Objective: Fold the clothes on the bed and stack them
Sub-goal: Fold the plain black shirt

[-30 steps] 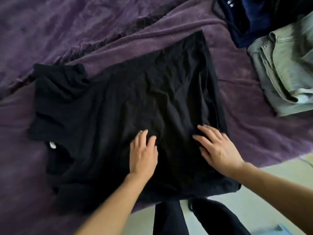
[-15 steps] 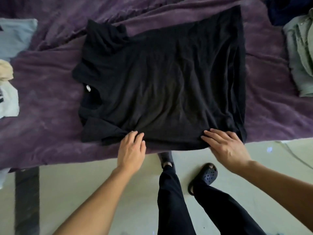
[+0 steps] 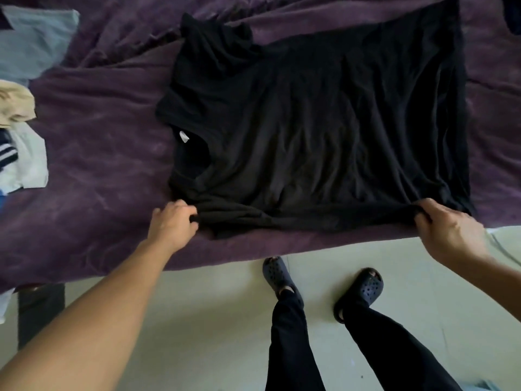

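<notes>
Head view
- Black T-shirt point(image 3: 324, 131): one piece, spread flat on the bed, collar to the left and hem to the right. The far sleeve is crumpled up and the near long edge is bunched into a ridge. A small white label point(image 3: 183, 136) shows inside the neck opening.
- Bed point(image 3: 98, 170): covered with a rumpled purple blanket; its near edge runs along the pale floor point(image 3: 211, 306).
- Left hand point(image 3: 173, 224): fingers curled, gripping the bunched near sleeve of the T-shirt.
- Right hand point(image 3: 448, 232): fingers curled, pinching the near edge of the T-shirt close to the hem corner.
- Pale blue garment point(image 3: 33, 40): lies on the bed at the far left, well apart from the T-shirt.
- Beige garment point(image 3: 14, 103): lies at the left edge, just below the blue one.
- White garment point(image 3: 28, 162): lies at the left edge, near the beige one, with a dark striped part beside it.
- Dark slippers point(image 3: 277, 275): a pair worn by the person standing on the floor beside the bed, below black trouser legs point(image 3: 290, 348).
</notes>
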The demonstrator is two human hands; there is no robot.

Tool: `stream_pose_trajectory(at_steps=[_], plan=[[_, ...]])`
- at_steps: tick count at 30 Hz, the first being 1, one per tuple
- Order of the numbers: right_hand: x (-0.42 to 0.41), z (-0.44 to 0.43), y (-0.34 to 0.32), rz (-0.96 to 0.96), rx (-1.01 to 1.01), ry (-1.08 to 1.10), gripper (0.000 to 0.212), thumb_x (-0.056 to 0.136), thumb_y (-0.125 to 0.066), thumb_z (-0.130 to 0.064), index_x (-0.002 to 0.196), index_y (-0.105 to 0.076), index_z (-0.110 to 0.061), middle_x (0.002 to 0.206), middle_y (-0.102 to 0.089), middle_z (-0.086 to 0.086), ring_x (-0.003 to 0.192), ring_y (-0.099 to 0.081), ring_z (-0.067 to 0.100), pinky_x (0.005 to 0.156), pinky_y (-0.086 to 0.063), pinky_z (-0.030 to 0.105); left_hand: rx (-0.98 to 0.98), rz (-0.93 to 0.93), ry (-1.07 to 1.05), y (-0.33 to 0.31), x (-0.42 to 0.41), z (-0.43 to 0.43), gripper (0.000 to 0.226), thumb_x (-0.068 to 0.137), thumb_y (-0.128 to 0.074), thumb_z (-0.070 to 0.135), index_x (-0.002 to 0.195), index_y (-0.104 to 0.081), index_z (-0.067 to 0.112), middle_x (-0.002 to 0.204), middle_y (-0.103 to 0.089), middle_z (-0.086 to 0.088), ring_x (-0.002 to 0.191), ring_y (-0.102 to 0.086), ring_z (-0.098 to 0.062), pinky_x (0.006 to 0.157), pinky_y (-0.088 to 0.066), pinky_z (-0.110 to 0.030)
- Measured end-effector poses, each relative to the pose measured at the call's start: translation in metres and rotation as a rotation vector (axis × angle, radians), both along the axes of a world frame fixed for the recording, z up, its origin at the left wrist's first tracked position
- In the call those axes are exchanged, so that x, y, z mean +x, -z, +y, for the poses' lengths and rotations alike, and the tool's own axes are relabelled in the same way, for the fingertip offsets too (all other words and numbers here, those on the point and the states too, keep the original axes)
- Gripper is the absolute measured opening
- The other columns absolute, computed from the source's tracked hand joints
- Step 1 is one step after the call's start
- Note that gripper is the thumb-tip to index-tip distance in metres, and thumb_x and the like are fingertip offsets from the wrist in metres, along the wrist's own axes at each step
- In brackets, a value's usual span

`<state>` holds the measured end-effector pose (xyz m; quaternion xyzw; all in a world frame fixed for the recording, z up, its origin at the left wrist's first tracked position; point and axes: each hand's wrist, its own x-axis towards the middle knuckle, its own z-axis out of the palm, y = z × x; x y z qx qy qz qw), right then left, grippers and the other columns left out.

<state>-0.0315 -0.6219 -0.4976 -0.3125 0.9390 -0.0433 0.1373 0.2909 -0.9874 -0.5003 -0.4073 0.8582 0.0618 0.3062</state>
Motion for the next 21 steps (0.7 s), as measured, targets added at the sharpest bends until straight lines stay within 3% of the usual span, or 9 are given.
stream_pose_trajectory(at_steps=[2,3,6,8,11,15,19,21], plan=[[0.002,-0.002,-0.005,0.026,-0.029,0.173,0.03,0.088,-0.036,-0.038,0.11,-0.052,-0.025,0.09,-0.066,0.025,0.074,-0.061,0.047,0.065,-0.045,0.045,0.149,0.051,0.008,-0.007,0.008,0.005,0.01,0.08,-0.063,0.03,0.088,-0.06,0.026,0.101,-0.061,-0.004,0.101,-0.057,-0.029,0.077,-0.045,-0.035],[0.001,-0.005,-0.008,0.046,-0.041,0.252,0.034,0.086,-0.032,-0.041,0.113,-0.048,-0.026,0.088,-0.064,0.028,0.073,-0.06,0.048,0.067,-0.046,0.047,0.235,0.057,0.004,-0.012,0.013,0.007,0.012,0.074,-0.065,0.029,0.077,-0.054,0.026,0.089,-0.06,-0.002,0.093,-0.058,-0.028,0.069,-0.044,-0.033],[-0.012,-0.024,-0.015,0.123,-0.109,0.391,0.038,0.086,-0.026,-0.047,0.112,-0.043,-0.025,0.088,-0.063,0.03,0.072,-0.057,0.049,0.071,-0.05,0.053,0.406,0.138,-0.094,-0.032,0.021,-0.01,0.025,0.064,-0.071,0.023,0.066,-0.046,0.025,0.071,-0.052,0.004,0.072,-0.052,-0.02,0.056,-0.037,-0.029],[-0.026,-0.042,-0.019,0.164,-0.157,0.42,0.038,0.088,-0.026,-0.05,0.109,-0.044,-0.024,0.087,-0.063,0.03,0.072,-0.057,0.05,0.072,-0.05,0.057,0.353,0.333,-0.174,-0.044,0.011,-0.04,0.026,0.061,-0.073,0.016,0.062,-0.047,0.022,0.061,-0.052,0.005,0.063,-0.052,-0.02,0.053,-0.035,-0.029],[-0.058,-0.072,-0.023,0.181,-0.164,0.419,0.04,0.091,-0.029,-0.052,0.11,-0.044,-0.02,0.088,-0.062,0.031,0.074,-0.058,0.051,0.073,-0.051,0.059,0.166,0.631,-0.297,-0.062,-0.029,-0.091,0.022,0.064,-0.072,0.008,0.062,-0.051,0.016,0.053,-0.053,0.004,0.05,-0.05,-0.009,0.049,-0.038,-0.028],[-0.114,-0.117,-0.029,0.183,-0.183,0.385,0.036,0.094,-0.033,-0.05,0.105,-0.045,-0.017,0.092,-0.061,0.033,0.079,-0.057,0.052,0.076,-0.049,0.059,0.239,0.967,-0.636,-0.078,-0.108,-0.149,0.017,0.076,-0.059,0.007,0.069,-0.049,0.02,0.06,-0.064,-0.009,0.043,-0.063,-0.016,0.038,-0.044,-0.02],[-0.174,-0.164,-0.027,0.216,-0.133,0.346,0.035,0.097,-0.036,-0.047,0.1,-0.048,-0.015,0.094,-0.06,0.035,0.084,-0.057,0.052,0.078,-0.047,0.055,0.269,1.064,-0.825,-0.08,-0.181,-0.198,0.005,0.085,-0.051,0.011,0.083,-0.05,0.016,0.069,-0.064,-0.01,0.041,-0.063,-0.015,0.034,-0.041,-0.018],[-0.207,-0.192,-0.022,0.226,-0.094,0.319,0.037,0.097,-0.035,-0.048,0.103,-0.051,-0.015,0.099,-0.06,0.034,0.09,-0.058,0.052,0.08,-0.045,0.052,0.268,1.058,-0.906,-0.072,-0.21,-0.222,0.016,0.087,-0.048,0.011,0.102,-0.052,0.009,0.073,-0.064,-0.011,0.042,-0.064,-0.014,0.034,-0.043,-0.018]])
